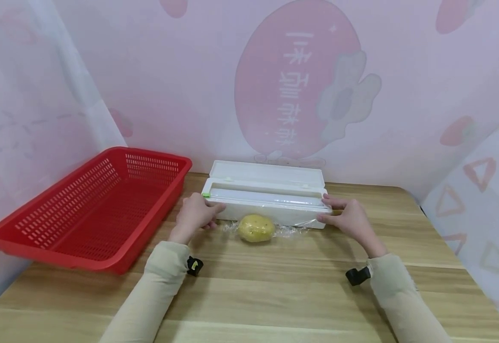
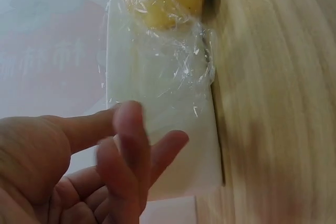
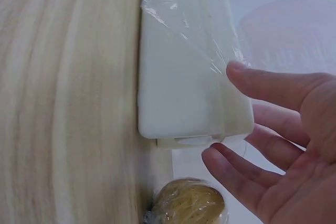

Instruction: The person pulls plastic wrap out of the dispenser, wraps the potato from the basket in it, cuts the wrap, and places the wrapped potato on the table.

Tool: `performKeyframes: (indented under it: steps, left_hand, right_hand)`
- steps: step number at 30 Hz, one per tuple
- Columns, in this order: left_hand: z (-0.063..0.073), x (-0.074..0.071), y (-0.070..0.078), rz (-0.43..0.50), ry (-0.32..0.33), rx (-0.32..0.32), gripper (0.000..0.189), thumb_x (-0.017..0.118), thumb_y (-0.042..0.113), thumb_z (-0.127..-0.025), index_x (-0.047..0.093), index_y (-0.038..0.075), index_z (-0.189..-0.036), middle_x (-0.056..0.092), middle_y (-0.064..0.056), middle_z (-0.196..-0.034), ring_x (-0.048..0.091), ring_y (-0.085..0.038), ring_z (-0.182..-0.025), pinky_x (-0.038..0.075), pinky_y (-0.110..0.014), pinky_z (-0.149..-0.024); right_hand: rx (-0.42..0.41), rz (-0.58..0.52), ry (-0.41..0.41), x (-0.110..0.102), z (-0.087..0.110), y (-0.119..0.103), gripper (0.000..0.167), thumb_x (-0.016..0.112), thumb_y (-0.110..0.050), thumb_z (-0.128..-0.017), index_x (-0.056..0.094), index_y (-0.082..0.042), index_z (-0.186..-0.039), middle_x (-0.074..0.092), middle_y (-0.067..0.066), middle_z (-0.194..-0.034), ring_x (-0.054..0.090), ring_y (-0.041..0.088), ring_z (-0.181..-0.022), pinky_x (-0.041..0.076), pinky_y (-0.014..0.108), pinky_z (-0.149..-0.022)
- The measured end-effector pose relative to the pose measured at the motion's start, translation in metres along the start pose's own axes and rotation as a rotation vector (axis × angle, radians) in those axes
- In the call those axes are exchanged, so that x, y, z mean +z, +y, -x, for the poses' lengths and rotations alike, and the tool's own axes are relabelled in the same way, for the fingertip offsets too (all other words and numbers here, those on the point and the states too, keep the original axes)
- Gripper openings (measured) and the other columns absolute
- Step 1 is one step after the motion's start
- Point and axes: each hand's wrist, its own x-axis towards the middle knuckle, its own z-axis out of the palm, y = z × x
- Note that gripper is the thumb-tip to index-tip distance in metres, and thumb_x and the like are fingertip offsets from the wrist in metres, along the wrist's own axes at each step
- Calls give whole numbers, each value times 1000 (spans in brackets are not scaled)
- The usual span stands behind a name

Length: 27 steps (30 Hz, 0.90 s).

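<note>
A white cling film box (image 1: 271, 212) lies with its lid raised, a film roll (image 1: 266, 196) inside. Clear film hangs over its front. Against that front sits a yellow potato (image 1: 255, 228) wrapped in film, the film's crumpled ends spread to both sides. My left hand (image 1: 194, 214) is at the box's left end, thumb across its front; its fingers look loosely bent in the left wrist view. My right hand (image 1: 350, 218) reaches round the box's right end with fairly straight, spread fingers, thumb tip (image 3: 237, 65) at the film-covered edge. Neither hand holds the potato.
A red plastic basket (image 1: 131, 257) stands on the left of the wooden table (image 1: 275, 295). Beyond the box's end in the right wrist view is another film-wrapped potato (image 3: 190, 203). A printed pink cloth (image 1: 189, 95) hangs behind the table.
</note>
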Motion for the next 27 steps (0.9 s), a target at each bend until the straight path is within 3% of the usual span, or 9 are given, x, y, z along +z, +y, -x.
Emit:
performKeyframes:
  steps: [7,9,12,15,18,23,27]
  left_hand:
    - [-5,7,-2,136,-5,53,35,73,29,-90,74,-5,-80,66,-5,-57,70,-30,-61,54,-32,-51]
    - [-6,8,-2,106,11,45,37,74,33,-89,75,-2,-78,65,-3,-56,69,-29,-60,53,-32,-51]
    - [-5,8,-3,-3,88,48,41,75,43,-85,73,5,-68,63,-1,-53,66,-24,-59,48,-35,-51]
    - [-6,7,-2,-92,189,99,39,80,45,-79,67,11,-67,62,1,-59,60,-21,-65,43,-37,-52]
    - [-8,8,-3,-103,249,181,34,84,39,-76,62,13,-78,61,-1,-70,58,-22,-71,44,-39,-56]
    - [-11,7,-4,-97,252,284,34,85,29,-78,70,12,-103,64,-1,-78,60,-20,-75,46,-39,-62]
    - [-11,6,-4,-104,242,319,30,84,25,-79,76,14,-106,65,0,-77,60,-18,-75,48,-37,-62]
  right_hand:
    - [13,-61,-48,-4,-1,2,54,87,-28,-76,69,-4,-121,55,6,-137,50,31,-126,31,52,-108]
    - [8,-66,-54,-4,-1,2,49,86,-28,-77,72,-6,-117,55,7,-137,48,32,-128,28,55,-108]
    - [-4,-65,-53,-4,-1,2,40,85,-28,-78,75,-8,-112,55,8,-137,43,33,-133,26,57,-109]
    - [-24,-52,-45,-3,-1,3,34,84,-26,-80,76,-9,-109,55,10,-137,41,34,-134,29,58,-107]
    - [-37,-44,-39,-1,-1,2,31,82,-22,-82,76,-8,-108,54,12,-138,40,37,-134,31,58,-105]
    - [-82,-81,-44,2,-1,2,26,78,-14,-86,74,-3,-109,49,18,-142,37,40,-134,38,58,-100]
    - [-95,-130,-50,3,0,2,23,76,-11,-87,74,0,-107,47,20,-143,35,40,-135,41,57,-98]
